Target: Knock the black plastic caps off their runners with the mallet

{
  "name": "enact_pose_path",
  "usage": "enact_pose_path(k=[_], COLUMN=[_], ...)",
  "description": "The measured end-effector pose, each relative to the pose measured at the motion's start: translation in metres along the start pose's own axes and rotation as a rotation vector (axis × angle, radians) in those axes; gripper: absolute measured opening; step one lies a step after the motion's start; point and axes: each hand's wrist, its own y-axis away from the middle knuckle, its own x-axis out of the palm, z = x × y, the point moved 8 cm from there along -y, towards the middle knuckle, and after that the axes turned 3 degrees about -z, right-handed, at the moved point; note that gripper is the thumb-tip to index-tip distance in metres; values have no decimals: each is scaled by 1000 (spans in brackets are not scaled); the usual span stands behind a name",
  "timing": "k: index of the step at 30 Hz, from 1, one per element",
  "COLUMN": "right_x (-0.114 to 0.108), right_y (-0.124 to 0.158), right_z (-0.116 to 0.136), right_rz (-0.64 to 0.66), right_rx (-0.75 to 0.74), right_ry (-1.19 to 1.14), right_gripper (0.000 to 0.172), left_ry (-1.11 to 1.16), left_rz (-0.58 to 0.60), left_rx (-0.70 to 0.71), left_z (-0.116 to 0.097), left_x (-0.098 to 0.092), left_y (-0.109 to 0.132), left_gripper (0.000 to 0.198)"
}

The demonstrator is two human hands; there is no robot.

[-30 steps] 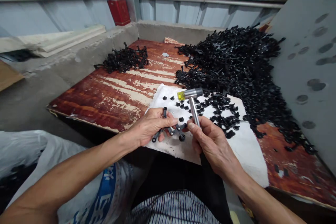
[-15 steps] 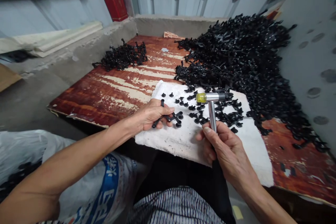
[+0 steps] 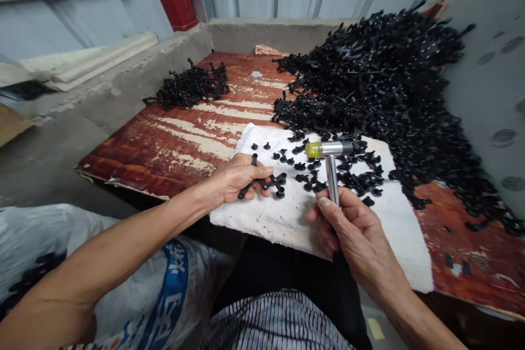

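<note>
My left hand (image 3: 241, 179) is closed on a branched black plastic part (image 3: 270, 181) with several round knobbed ends, above the near left of a white cloth (image 3: 262, 216). The fingers hide some of that part. In my right hand (image 3: 348, 219) is a small mallet (image 3: 330, 158), held upright by its handle. Its head is metal, yellow at the left end and dark at the right. Behind and around the mallet head, many small black plastic pieces (image 3: 301, 166) with round bases lie scattered on the cloth.
A large heap of black parts (image 3: 381, 76) covers the right and back of the worn red-brown board (image 3: 135, 142). A smaller heap (image 3: 192, 87) sits at its far left. A plastic bag (image 3: 188, 279) with black parts inside stands at lower left. A grey panel (image 3: 492, 93) rises at right.
Both hands keep nearly the same place and grip. The view has shifted very slightly, and the things on the right side appear a little farther right.
</note>
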Motion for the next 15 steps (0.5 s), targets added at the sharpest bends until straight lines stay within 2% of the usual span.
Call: enact_pose_path(k=[15], right_x=[-2], right_y=[0], right_z=[-2], right_rz=[45], right_rx=[-8], right_ry=[94], right_gripper=[29], left_ry=[-71], left_rz=[9], left_rx=[45], left_z=[1], left_x=[-3], left_y=[-6], left_gripper=[23])
